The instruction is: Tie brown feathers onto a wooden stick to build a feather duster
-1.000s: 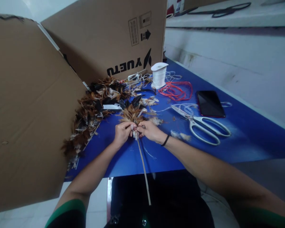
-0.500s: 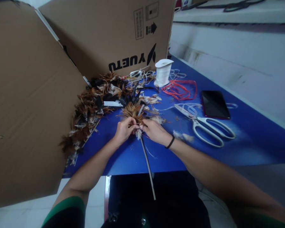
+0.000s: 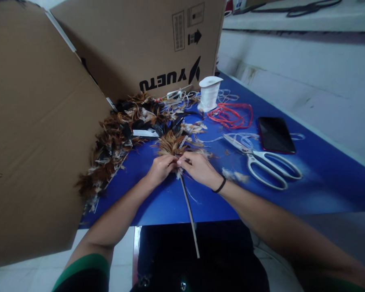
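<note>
- The thin pale wooden stick [image 3: 189,213] is lying with its long axis running near to far. Its free near end is hanging past the near edge of the blue table [image 3: 322,182], over the person's lap, and its far end is pointing away into the hands.
- The left hand [image 3: 159,169] is curling closed around the stick's far end, where a tuft of brown feathers [image 3: 170,144] is fanning out away from the person.
- The right hand [image 3: 198,167] is pinching narrowly at the same spot, its fingertips touching the left hand's.
- Bare tabletop is lying open beside the right wrist; the white-handled scissors [image 3: 267,164] are resting well apart to the right.
- A large brown cardboard flap [image 3: 33,129] is standing close on the left, closing that side in, with a loose pile of brown and black feathers [image 3: 118,140] lying along its foot.
- Farther off, a black phone [image 3: 275,134], a red cord [image 3: 231,114] and a white thread spool [image 3: 209,93] are sitting before the upright brown cardboard box [image 3: 134,44].
</note>
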Action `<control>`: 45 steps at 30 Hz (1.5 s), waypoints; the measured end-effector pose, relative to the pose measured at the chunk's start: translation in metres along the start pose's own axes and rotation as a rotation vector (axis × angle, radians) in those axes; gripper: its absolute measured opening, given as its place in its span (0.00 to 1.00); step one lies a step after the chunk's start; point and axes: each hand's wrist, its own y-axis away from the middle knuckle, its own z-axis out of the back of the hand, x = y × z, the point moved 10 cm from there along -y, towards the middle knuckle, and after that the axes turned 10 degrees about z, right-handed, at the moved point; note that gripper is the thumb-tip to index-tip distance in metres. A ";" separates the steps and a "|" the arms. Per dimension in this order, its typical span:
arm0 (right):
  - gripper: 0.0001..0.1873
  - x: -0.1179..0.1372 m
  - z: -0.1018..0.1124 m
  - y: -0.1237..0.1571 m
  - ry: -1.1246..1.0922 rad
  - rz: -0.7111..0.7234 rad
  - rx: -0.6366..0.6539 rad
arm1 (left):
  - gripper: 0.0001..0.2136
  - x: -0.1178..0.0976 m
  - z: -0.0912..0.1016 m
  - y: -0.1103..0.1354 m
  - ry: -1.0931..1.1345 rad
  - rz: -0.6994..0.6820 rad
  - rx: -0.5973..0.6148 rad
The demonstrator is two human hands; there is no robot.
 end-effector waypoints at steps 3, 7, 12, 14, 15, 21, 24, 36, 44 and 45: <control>0.07 0.005 0.002 0.000 -0.086 0.031 -0.041 | 0.05 0.000 -0.001 0.001 -0.038 -0.013 0.004; 0.13 0.007 0.001 -0.003 -0.395 0.015 -0.008 | 0.06 0.000 -0.001 0.003 -0.097 -0.019 -0.018; 0.10 0.002 0.008 -0.006 -0.393 0.043 0.005 | 0.05 -0.009 0.001 0.006 -0.138 -0.148 -0.073; 0.12 0.004 0.007 -0.007 -0.228 0.123 0.034 | 0.04 -0.015 0.003 0.009 -0.164 -0.231 -0.110; 0.15 0.005 0.005 -0.007 -0.152 0.158 0.046 | 0.04 -0.018 0.003 0.010 -0.172 -0.264 -0.124; 0.12 0.013 0.001 -0.006 0.081 0.301 0.043 | 0.03 -0.023 0.004 0.013 -0.169 -0.294 -0.133; 0.11 0.018 0.002 -0.005 0.125 0.333 0.050 | 0.03 -0.017 0.004 0.010 -0.120 -0.217 -0.107; 0.11 0.028 -0.002 0.002 0.369 0.441 0.093 | 0.13 0.037 -0.010 0.000 0.676 0.331 0.086; 0.07 0.038 0.003 0.004 0.154 0.531 -0.007 | 0.11 0.039 -0.007 0.000 0.634 0.394 0.053; 0.07 0.034 0.004 0.001 0.058 0.484 -0.030 | 0.10 0.037 -0.006 0.000 0.578 0.367 0.049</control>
